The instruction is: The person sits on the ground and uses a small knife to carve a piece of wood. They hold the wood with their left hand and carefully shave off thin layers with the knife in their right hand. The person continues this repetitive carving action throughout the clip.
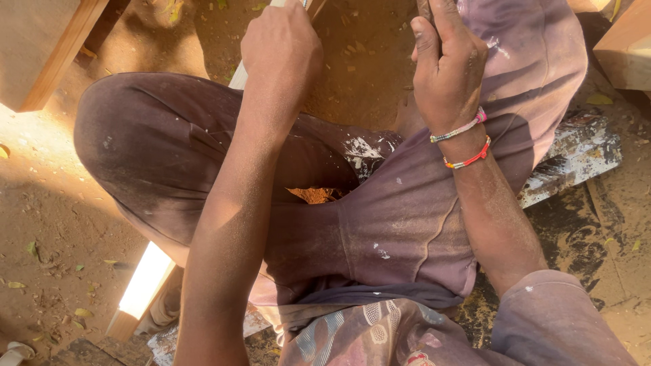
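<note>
Your left hand (pixel 281 51) was closed in a fist around a pale, narrow wooden strip (pixel 239 76), which ran from the top edge of the view down behind your left knee; another lit stretch of pale wood showed by the dusty ground lower left, though I could not tell whether it was the same piece. The strip looked smooth, light-coloured and straight-edged. Your right hand (pixel 447 68), with two beaded bracelets (pixel 464 144) at the wrist, had its fingers curled around a dark object mostly out of view at the top. You sat in paint-flecked brown trousers (pixel 156 142) over a paint-spattered plank (pixel 576 152).
</note>
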